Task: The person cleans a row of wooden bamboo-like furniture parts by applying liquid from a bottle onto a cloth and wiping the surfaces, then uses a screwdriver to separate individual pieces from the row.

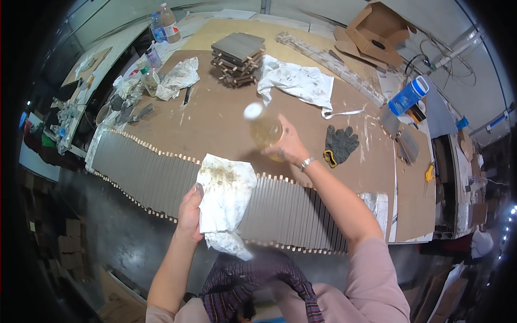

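My left hand [189,211] grips a stained white rag [226,196] that lies over a long row of grey slats [145,172] with wooden dowels at their ends. Above the brown board [215,121], my right hand [288,145] holds a clear plastic bottle [265,128] of yellowish liquid with a white cap. The bottle is tilted, with the cap pointing up and left. A dark work glove [340,143] lies just right of that hand.
A stack of grey slats [237,58] and a crumpled white cloth [296,82] sit farther back. Another crumpled cloth [179,78] and bottles [164,24] are at the back left. A blue canister [408,96] and an open cardboard box [377,29] stand at the right.
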{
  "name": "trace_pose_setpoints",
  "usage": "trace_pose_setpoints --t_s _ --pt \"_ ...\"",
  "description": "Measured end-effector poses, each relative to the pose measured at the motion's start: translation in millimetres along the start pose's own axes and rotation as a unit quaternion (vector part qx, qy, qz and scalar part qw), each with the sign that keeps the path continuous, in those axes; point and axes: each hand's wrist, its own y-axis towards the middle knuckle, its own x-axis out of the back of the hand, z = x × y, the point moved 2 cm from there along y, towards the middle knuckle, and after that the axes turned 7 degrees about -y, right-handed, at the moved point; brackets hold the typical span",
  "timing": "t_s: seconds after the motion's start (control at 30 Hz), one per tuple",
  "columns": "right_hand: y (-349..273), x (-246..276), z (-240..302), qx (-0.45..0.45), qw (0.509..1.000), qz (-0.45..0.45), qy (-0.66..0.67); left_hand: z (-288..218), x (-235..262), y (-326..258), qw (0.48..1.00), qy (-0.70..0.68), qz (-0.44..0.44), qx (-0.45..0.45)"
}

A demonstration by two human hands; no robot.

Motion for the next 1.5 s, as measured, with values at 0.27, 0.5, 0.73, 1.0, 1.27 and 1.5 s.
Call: trace_pose_setpoints --t_s 0.27,0.5,0.73,1.0,1.27,1.5 --pt "-41 30 81 0.22 0.893 0.09 -0.383 8 -7 13 1.0 -0.012 0.028 0.005" --pt "-47 53 114 0.263 0.864 0.017 -0.428 14 -17 16 0.997 -0.034 0.059 0.028" --pt "-48 58 120 0.302 0.808 0.002 -0.506 19 -2 18 0.998 -0.036 0.034 0.031" --pt "-45 58 122 0.281 0.831 -0.029 -0.48 22 -3 9 0.995 -0.063 0.057 0.051" --pt "-49 45 61 0.256 0.908 -0.077 -0.324 22 -15 -5 0.996 -0.043 0.07 0.043" --pt "-54 45 -42 0.01 0.995 -0.09 -0.044 11 -52 -13 0.917 0.352 0.177 0.065"
